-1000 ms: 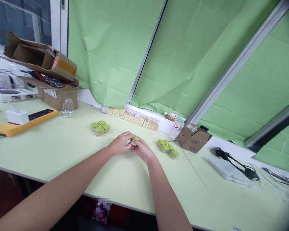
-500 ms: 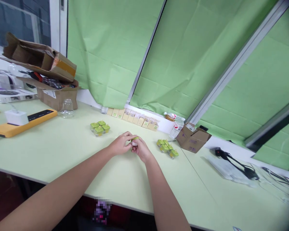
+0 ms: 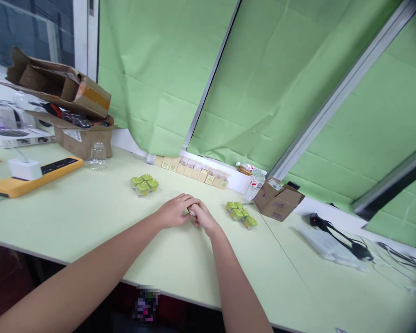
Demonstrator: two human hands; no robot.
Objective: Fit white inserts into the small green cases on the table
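Observation:
Above the middle of the pale table, my left hand [image 3: 175,211] and my right hand [image 3: 203,217] meet with fingers curled around one small green-lidded container [image 3: 192,211]. Most of it is hidden; only a pale bit shows between the fingers. Left of my hands stands a cluster of small see-through containers with green lids [image 3: 143,185]. A second group of green-lidded containers [image 3: 238,212] sits to the right, beyond my right hand.
Small tan boxes [image 3: 190,169] line the wall at the back. Bottles [image 3: 253,184] and a cardboard box [image 3: 278,200] stand back right. An orange power strip [image 3: 38,178], a glass jar [image 3: 97,156] and stacked cardboard boxes [image 3: 83,138] occupy the left; black cables [image 3: 343,238] lie far right.
My fingers have closed further over the small container, covering the green lid that showed before. The left hand has dropped slightly. Both container groups are unmoved.

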